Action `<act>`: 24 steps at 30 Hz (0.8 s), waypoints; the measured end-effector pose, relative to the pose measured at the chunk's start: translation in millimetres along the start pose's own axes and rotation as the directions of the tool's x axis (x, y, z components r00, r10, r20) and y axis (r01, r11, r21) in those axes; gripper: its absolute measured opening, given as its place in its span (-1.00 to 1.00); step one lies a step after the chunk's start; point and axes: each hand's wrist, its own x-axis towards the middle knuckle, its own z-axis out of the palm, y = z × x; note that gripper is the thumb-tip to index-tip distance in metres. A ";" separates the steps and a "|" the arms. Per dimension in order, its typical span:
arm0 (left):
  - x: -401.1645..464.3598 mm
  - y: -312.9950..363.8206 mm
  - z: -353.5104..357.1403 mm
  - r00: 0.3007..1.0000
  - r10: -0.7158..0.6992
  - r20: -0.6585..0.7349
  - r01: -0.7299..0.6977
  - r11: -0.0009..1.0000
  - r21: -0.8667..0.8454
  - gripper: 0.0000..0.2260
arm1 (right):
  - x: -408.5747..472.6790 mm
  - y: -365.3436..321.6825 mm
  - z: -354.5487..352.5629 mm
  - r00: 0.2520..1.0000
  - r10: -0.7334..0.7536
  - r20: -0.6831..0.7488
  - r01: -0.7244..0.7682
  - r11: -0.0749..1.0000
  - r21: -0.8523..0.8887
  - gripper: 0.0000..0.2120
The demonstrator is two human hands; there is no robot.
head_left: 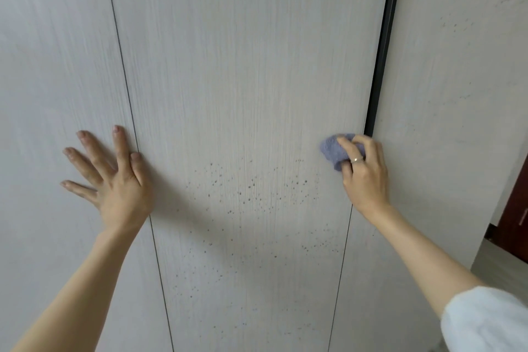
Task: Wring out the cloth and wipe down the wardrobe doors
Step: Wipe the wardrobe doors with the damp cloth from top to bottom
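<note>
Only the head view here, so one pass. The right hand point(364, 171), right of centre in the frame, has its fingers curled round a bunched-up lilac cloth point(333, 151) and presses it against the middle wardrobe door point(243, 66), just beside that door's right edge and the black strip point(384, 46) running up from there. Bunching it like that probably gives a firmer pad to scrub with. The left hand point(111, 171), at centre left, is flat and spread, holding nothing, palm on the left door point(51, 66) with the thumb right at the seam (my guess is it's bracing the body, or keeping the panels from rattling). Lower centre of the frame there's a scatter of dark specks point(251, 188) on the middle door, apparently not yet wiped. Containers: none in view, no bucket or basin, so I can't tell where the wringing happens.
</note>
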 end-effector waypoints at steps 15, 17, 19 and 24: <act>0.6 -4.6 2.0 1.000 0.017 -0.011 -0.017 1.000 0.001 -0.55 | 24.0 -25.7 11.5 0.991 0.123 -0.054 -0.118 0.989 0.089 -0.67; 0.2 -6.2 1.9 1.000 0.025 -0.010 -0.025 1.000 0.003 -0.55 | 9.8 -35.6 13.7 0.997 0.078 0.029 -0.081 0.989 0.125 -0.67; 0.2 -6.6 2.3 0.999 0.028 -0.016 -0.028 1.000 0.005 -0.55 | -32.8 -39.2 18.6 0.965 -0.087 0.248 0.049 0.987 0.154 -0.79; 0.6 -7.3 3.8 0.999 0.026 -0.020 -0.026 1.000 0.008 -0.55 | -68.0 -30.2 15.1 0.797 -0.390 0.461 0.409 0.910 0.064 -0.73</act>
